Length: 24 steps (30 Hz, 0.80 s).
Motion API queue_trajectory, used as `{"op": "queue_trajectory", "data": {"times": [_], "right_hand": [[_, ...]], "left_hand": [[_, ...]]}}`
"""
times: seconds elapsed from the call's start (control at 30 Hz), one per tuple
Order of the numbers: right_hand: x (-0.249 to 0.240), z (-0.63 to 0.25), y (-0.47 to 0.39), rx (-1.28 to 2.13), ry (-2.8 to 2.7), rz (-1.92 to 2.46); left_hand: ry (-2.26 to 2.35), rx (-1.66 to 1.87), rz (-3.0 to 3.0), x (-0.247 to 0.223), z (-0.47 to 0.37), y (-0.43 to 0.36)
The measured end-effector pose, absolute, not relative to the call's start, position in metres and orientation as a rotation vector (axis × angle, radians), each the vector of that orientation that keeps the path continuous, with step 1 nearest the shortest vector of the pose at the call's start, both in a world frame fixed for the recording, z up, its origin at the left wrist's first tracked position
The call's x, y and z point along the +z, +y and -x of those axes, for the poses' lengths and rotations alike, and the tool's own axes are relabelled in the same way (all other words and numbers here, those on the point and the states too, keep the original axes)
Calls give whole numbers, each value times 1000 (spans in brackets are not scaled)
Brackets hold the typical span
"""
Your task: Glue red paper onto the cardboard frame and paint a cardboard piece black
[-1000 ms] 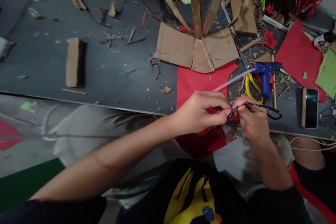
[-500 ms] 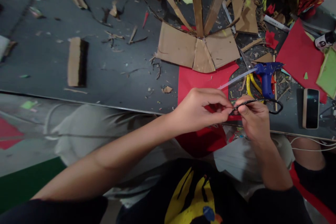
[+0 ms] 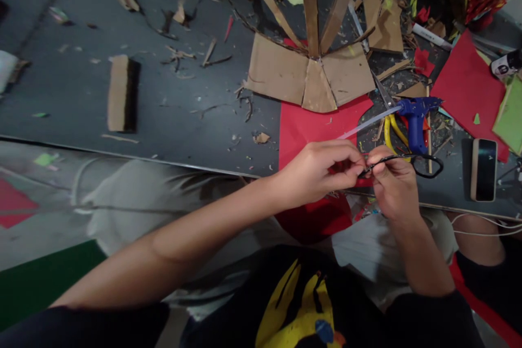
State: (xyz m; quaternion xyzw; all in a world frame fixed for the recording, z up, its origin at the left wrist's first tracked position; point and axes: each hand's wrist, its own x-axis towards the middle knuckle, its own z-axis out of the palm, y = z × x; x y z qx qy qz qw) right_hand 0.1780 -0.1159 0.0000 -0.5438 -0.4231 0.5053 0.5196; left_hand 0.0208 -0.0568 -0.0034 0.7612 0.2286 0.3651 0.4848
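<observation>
A thin black looped cord (image 3: 433,175) runs between my two hands above the table's front edge. My left hand (image 3: 326,171) pinches its left end between thumb and fingertips. Fingers of my right hand (image 3: 392,176) are closed round the cord a little further right, and the loop sticks out past them. Beneath and behind my left hand lies a red sheet (image 3: 302,125). Just beyond my right hand are a blue glue gun (image 3: 416,122) with a long clear glue stick and a pair of scissors with yellow handles (image 3: 387,133).
A cardboard frame with upright strips (image 3: 277,68) stands behind the red sheet. A cardboard block (image 3: 118,93) sits on the left of the dark table (image 3: 183,130). At the right are a phone (image 3: 484,169), a red sheet (image 3: 468,92) and a marker (image 3: 431,36). Another person's knee (image 3: 479,236) shows at lower right.
The table and the things on it have shifted slightly right in the view. Both hands keep their hold on the cord, with only a slight change at the fingertips.
</observation>
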Motion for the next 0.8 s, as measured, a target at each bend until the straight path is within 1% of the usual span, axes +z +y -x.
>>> {"op": "queue_trajectory", "data": {"times": [0.17, 0.3, 0.8], "right_hand": [[-1, -179, -115, 1263, -1003, 1192], [-1, -178, -114, 1304, -949, 1208], [2, -174, -112, 1178, -845, 1293]], "left_hand": [[527, 778, -1715, -2, -22, -56], [514, 748, -1672, 0, -21, -56], [549, 979, -1890, 2, -18, -56]]}}
